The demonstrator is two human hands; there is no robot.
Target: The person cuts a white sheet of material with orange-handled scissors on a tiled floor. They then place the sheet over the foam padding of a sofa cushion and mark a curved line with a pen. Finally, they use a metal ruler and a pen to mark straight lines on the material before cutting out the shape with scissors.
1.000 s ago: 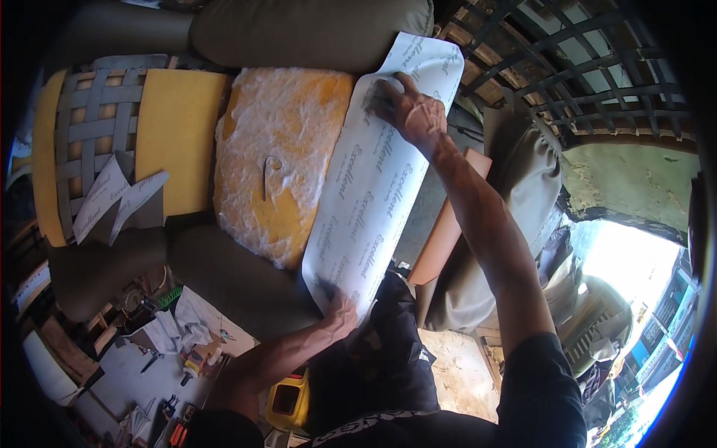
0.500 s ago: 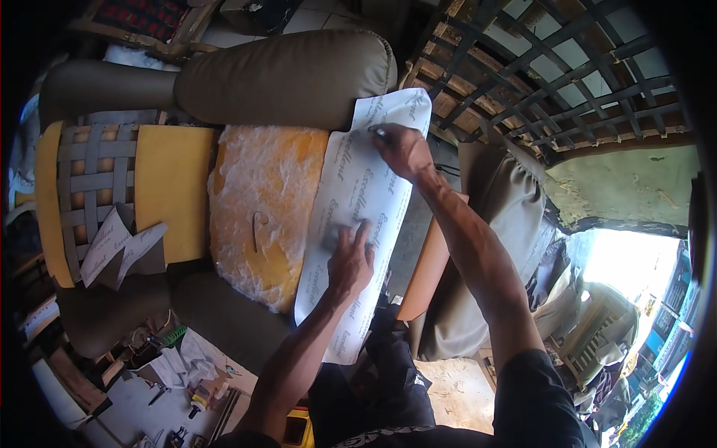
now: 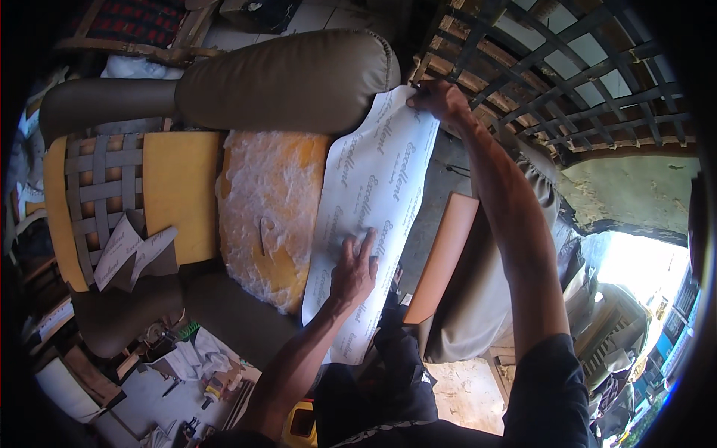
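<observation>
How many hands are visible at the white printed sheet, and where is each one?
2: the left hand rests on the nearer half of the white printed sheet; the right hand is at its far right corner.

On my feed, the brown padded seat (image 3: 287, 86) is carrying a yellow foam panel (image 3: 179, 198), pale printed scraps (image 3: 118, 257) over its grey woven webbing (image 3: 106, 172), and a fluff-covered yellow pad (image 3: 287, 190), on which a thin hooked tool (image 3: 262, 237) is resting. Along the pad's right side I am seeing a white printed sheet (image 3: 377, 179) lying lengthwise. At lower left, a pale flat surface (image 3: 142, 407) is holding a crumpled white cloth (image 3: 196, 360) and small dark items (image 3: 190, 429) I am not resolving clearly.
</observation>
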